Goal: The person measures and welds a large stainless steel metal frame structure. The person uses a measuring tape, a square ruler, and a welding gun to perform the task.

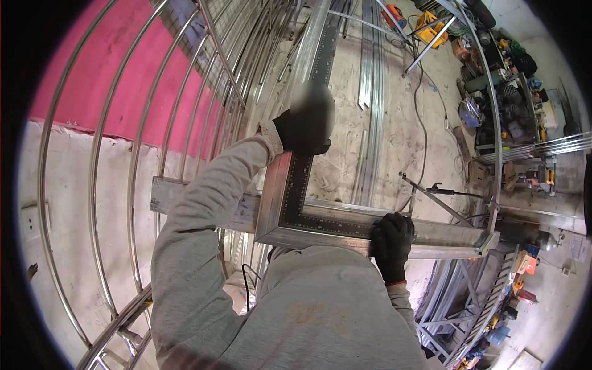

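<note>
A black framing square (295,191) with pale scale markings lies against the inner corner of a square metal tube frame (271,213). My left hand (303,126), in a dark glove, is closed over the square's long arm and the tube beside it; part of this hand is blurred. Gripping the near tube (444,246) is my gloved right hand (391,239), its fingers curled at the end of the square's short arm. That end is hidden under the hand. A grey metal bar (169,194) passes beneath the frame corner to the left.
Curved metal railings (132,142) stand on the left before a pink and white wall. Long metal profiles (368,80) lie on the floor ahead. A welding electrode holder (439,189) with a cable rests right of the frame. Tools crowd a workbench (524,111) at far right.
</note>
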The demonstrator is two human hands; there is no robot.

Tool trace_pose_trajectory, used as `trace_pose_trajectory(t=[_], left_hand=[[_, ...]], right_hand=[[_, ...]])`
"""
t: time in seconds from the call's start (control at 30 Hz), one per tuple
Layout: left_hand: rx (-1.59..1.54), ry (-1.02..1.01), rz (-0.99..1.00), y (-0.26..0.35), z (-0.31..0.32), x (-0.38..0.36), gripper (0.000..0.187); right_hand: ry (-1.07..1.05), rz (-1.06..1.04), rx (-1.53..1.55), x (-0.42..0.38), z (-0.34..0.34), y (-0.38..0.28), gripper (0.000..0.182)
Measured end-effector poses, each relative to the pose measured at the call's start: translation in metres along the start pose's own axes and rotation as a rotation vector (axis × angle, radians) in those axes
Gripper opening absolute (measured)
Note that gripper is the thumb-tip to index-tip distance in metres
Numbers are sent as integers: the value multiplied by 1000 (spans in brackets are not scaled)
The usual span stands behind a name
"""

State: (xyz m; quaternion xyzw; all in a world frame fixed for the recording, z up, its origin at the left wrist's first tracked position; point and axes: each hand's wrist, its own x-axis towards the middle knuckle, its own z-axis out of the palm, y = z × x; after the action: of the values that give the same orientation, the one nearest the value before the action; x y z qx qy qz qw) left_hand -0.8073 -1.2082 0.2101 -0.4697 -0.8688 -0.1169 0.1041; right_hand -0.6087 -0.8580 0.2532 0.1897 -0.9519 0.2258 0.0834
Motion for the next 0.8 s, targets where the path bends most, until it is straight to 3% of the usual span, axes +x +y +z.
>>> trace_pose_trajectory(t=[0.7,0.8], left_hand=[[93,10,81,-3,8,1,29],[292,22,128,0,12,-1,34]], right_hand=[[-5,-17,-59,0,4,3,16],[-110,-221,-338,-11,12,22,16]])
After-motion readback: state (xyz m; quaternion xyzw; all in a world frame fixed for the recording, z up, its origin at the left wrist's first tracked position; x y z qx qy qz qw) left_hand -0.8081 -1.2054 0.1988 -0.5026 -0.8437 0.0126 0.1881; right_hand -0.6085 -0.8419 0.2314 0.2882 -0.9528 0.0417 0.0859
